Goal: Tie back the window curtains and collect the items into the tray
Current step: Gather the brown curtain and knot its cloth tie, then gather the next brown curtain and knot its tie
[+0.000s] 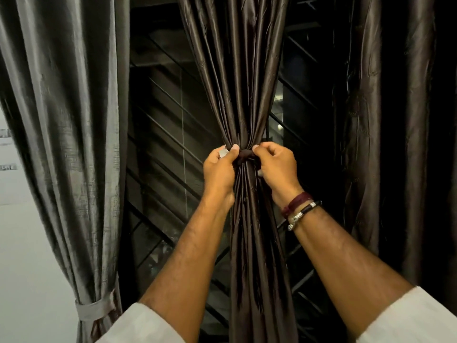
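Glossy brown satin curtain [237, 70], shiny grey slubbed cloth curtain [61, 107], matt cloth tieback [95, 309]

The scene is dimly lit, with light falling from the near left. The grey curtain [61, 120] is brightly sheened, while the brown curtain [242, 82] is marked only by thin highlights along its folds. The right-hand curtain [395, 120] and the window grille [168, 125] are largely lost in shadow. Both forearms are evenly lit. Straight lines are bowed towards the edges by the wide-angle lens, and slight softness is seen at the white sleeves [415, 318].
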